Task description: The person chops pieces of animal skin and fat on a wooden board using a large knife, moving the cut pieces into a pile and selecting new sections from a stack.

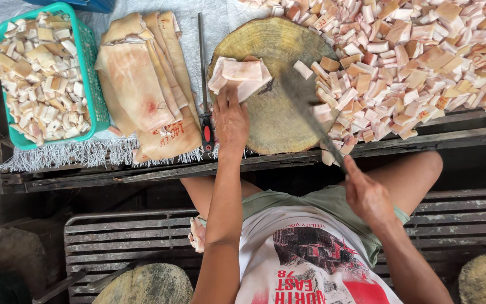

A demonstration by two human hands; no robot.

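Pale slabs of pork fat [242,76] sit stacked on the round wooden chopping block [277,121], pinned under the pressed fingers of your left hand [230,119]. Your right hand [367,194] grips a long cleaver [309,112] over the block. Beyond lie heaped fat cubes [423,50].

Round chopping block [274,84] at centre of the bench [142,174], a stack of meat strips [240,76] on its far-left part, with the left hand [230,118] on the near edge of that stack. Left of the block: sharpening steel [203,79], then layered slabs [142,84], then a basket [94,95] of cut cubes [40,79] at far left. Right of the block: heap of cubes [412,62]; the knife [310,115] slants from the block's right side to the right hand [367,194] near the bench edge.
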